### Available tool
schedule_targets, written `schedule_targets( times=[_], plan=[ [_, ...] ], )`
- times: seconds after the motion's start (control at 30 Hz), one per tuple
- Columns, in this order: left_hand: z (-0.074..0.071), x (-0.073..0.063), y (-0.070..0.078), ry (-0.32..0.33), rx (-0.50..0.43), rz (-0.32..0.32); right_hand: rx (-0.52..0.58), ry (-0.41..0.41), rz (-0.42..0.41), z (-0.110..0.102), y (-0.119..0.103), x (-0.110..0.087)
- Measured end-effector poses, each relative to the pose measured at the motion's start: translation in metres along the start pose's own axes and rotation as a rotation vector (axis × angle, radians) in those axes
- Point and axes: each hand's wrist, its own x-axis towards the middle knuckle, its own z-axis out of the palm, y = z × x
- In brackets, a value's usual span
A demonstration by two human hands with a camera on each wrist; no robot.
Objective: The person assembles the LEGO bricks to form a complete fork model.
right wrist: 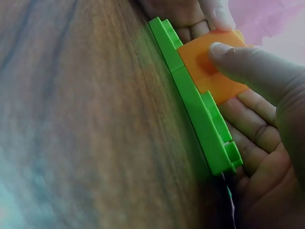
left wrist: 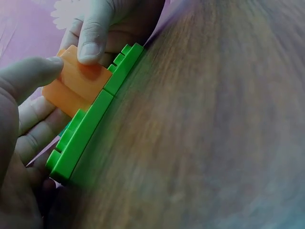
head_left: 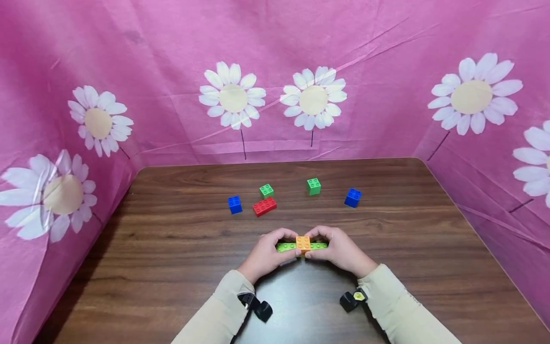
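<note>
An orange toy brick [head_left: 302, 243] with four-stud top sits across the joint of two light green bricks laid end to end, the left green brick [head_left: 285, 246] and the right green brick [head_left: 319, 246]. My left hand [head_left: 268, 253] pinches the orange brick from the left, thumb [left wrist: 35, 74] on its near face and fingers behind the green row. From the other side my right hand [head_left: 341, 251] grips it likewise, its thumb [right wrist: 248, 62] pressed to the near face. In both wrist views the green row lies low along the wooden table [left wrist: 190, 124].
Farther back stand a left blue brick [head_left: 234, 204], a small green brick [head_left: 266, 190], a longer red brick [head_left: 264, 206], another green brick [head_left: 313, 186] and a right blue brick [head_left: 353, 197]. Pink flowered cloth [head_left: 275, 43] hangs around the table's back and sides.
</note>
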Motion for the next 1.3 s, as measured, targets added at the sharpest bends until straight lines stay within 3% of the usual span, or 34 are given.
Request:
schedule_targets(
  times=[0.1, 0.33, 0.6, 0.97, 1.3],
  plan=[
    [0.001, 0.0, 0.0, -0.002, 0.014, 0.007, -0.006, 0.007, -0.007, 0.0, 0.002, -0.002],
    [0.004, 0.0, -0.001, 0.018, 0.146, 0.055, 0.003, 0.017, -0.005, 0.0, 0.001, -0.003],
    [0.004, 0.0, -0.001, 0.025, 0.157, 0.07, 0.071, 0.043, -0.021, -0.003, 0.005, -0.003],
    [0.005, -0.001, -0.003, 0.032, 0.166, 0.066, 0.18, 0.363, -0.026, -0.001, 0.009, -0.003],
    [0.005, 0.0, 0.0, 0.02, 0.151, 0.043, 0.199, 0.641, -0.018, -0.006, 0.013, 0.002]
  ],
)
